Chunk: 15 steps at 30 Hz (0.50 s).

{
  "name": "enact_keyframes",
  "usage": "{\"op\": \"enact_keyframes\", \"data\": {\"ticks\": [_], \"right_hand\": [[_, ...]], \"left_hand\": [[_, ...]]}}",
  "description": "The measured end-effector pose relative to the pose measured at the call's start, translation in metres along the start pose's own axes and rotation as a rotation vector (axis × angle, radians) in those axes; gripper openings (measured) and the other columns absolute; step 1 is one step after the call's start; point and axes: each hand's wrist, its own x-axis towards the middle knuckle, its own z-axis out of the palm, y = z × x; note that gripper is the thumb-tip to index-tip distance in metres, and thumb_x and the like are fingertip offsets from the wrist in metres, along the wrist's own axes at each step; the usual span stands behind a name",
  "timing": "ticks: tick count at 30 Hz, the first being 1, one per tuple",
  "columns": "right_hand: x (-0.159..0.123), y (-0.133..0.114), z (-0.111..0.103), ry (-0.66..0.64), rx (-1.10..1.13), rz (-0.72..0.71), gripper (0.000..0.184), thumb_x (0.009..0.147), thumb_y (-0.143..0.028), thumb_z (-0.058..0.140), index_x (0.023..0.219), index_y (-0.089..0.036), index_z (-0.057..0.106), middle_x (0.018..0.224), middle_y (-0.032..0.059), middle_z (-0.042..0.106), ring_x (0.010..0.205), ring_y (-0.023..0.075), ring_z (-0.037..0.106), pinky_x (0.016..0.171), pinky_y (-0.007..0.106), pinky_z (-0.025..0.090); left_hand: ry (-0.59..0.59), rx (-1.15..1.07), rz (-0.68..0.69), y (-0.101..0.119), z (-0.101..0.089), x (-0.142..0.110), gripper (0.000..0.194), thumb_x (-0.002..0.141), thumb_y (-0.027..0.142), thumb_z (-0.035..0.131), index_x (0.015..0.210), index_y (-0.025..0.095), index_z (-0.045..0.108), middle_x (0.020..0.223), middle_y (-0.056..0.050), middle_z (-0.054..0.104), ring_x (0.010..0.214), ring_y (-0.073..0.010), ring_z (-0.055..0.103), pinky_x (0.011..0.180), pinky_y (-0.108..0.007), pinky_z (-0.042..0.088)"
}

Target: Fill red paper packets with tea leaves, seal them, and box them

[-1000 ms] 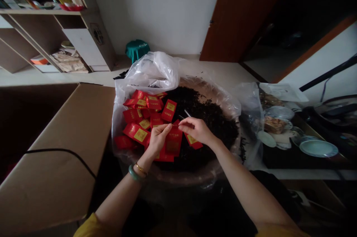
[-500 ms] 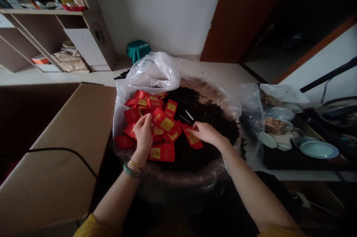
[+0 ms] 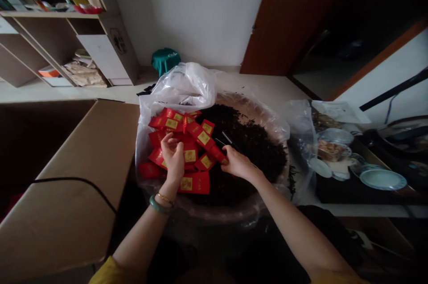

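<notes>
My left hand (image 3: pixel 173 159) is over a heap of red packets (image 3: pixel 189 154) with gold labels, its fingers apart and curled, with nothing visible in them. Opposite it, my right hand (image 3: pixel 238 162) pinches the lower end of a red packet (image 3: pixel 218 153). From the same hand stick out two thin metal prongs (image 3: pixel 228 137), which look like tweezers; their grip is mostly hidden. Dark loose tea leaves (image 3: pixel 257 141) fill the right part of a round basket (image 3: pixel 214 217) lined with clear plastic. The packets lie on its left side.
An open cardboard box (image 3: pixel 67 186) stands at the left, a black cable across it. To the right, a dark tray (image 3: pixel 341 192) bears dishes and a pale bowl (image 3: pixel 383 179). Behind are a teal bin (image 3: pixel 165 61), shelves (image 3: pixel 100 56) and a brown door (image 3: pixel 287 21).
The left hand has let go of a red packet and opened. My right hand has moved slightly left with its packet, which now reaches the heap.
</notes>
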Motion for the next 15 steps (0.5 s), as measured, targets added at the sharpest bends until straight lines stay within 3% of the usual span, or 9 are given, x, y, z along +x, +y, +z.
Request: {"op": "enact_keyframes", "data": {"ticks": [4,7,9,12,15], "right_hand": [[0.006,0.007,0.003,0.159,0.265,-0.131,0.051,0.071,-0.022,0.07,0.116,-0.017,0.047,0.114,0.0133,0.064,0.102,0.0258,0.064,0.082,0.035,0.05],[0.008,0.004,0.016,0.338,0.365,-0.27,0.067,0.069,-0.028,0.075,0.126,-0.016,0.042,0.121,0.016,0.06,0.111,0.0271,0.06,0.089,0.038,0.05],[0.006,-0.001,0.023,0.422,0.337,-0.343,0.076,0.069,-0.031,0.075,0.134,-0.016,0.038,0.125,0.0173,0.057,0.117,0.0292,0.057,0.093,0.042,0.05],[-0.001,-0.008,0.021,0.501,0.244,-0.39,0.085,0.072,-0.034,0.074,0.143,-0.018,0.029,0.123,0.0173,0.056,0.111,0.0308,0.059,0.086,0.044,0.054],[-0.007,-0.009,0.008,0.641,0.115,-0.475,0.077,0.081,-0.029,0.066,0.147,-0.02,0.027,0.126,0.0169,0.055,0.112,0.0303,0.057,0.089,0.045,0.054]], "left_hand": [[-0.216,0.08,0.026,0.007,0.008,-0.016,0.019,0.076,0.028,0.061,0.092,0.018,0.059,0.077,0.001,0.057,0.068,-0.0098,0.055,0.06,-0.019,0.045],[-0.485,0.116,-0.043,0.003,0.015,-0.032,0.025,0.075,0.034,0.064,0.094,0.016,0.06,0.076,-0.001,0.062,0.069,-0.0122,0.059,0.062,-0.022,0.047],[-0.619,0.189,-0.068,-0.002,0.016,-0.039,0.021,0.078,0.036,0.06,0.083,0.015,0.06,0.067,0.0,0.061,0.06,-0.0113,0.056,0.055,-0.021,0.043],[-0.638,0.342,-0.024,-0.007,0.014,-0.041,0.031,0.082,0.037,0.052,0.06,0.016,0.051,0.051,0.003,0.051,0.047,-0.0083,0.044,0.046,-0.019,0.033],[-0.661,0.439,0.044,-0.003,0.011,-0.038,0.035,0.083,0.035,0.051,0.053,0.017,0.045,0.046,0.005,0.043,0.045,-0.0072,0.036,0.045,-0.019,0.028]]}}
